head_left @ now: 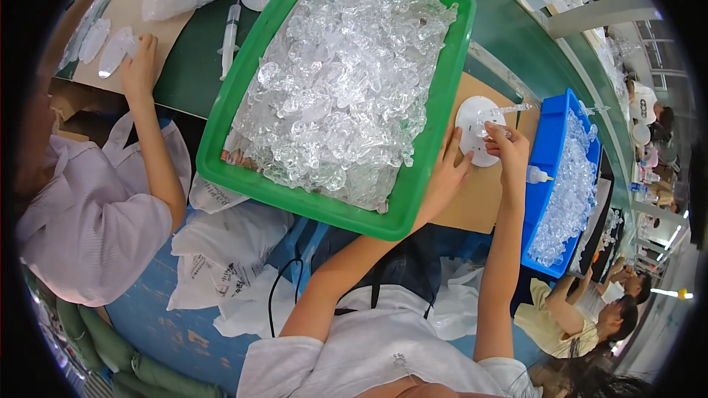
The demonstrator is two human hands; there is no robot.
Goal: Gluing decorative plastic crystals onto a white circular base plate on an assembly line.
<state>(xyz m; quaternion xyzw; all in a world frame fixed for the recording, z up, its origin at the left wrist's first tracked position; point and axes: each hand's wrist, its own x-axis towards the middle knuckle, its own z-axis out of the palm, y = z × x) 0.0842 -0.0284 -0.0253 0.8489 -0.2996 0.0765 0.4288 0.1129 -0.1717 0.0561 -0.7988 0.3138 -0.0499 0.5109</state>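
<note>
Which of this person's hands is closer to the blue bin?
The right one. The right hand is just left of the blue bin, at the right side of the white disc; the left hand is farther away, at the disc's left edge.

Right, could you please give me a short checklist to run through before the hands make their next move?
1. Left hand at the white disc's edge: ok.
2. Right hand over the disc: ok.
3. Firm grip in the right hand: cannot tell, see-through plastic and fingers obscure it.
4. Blue tray stocked with clear pieces: ok.
5. Bottle uncapped: cannot tell.
6. Left forearm fully in view: not ok, the green tray hides part.
</note>
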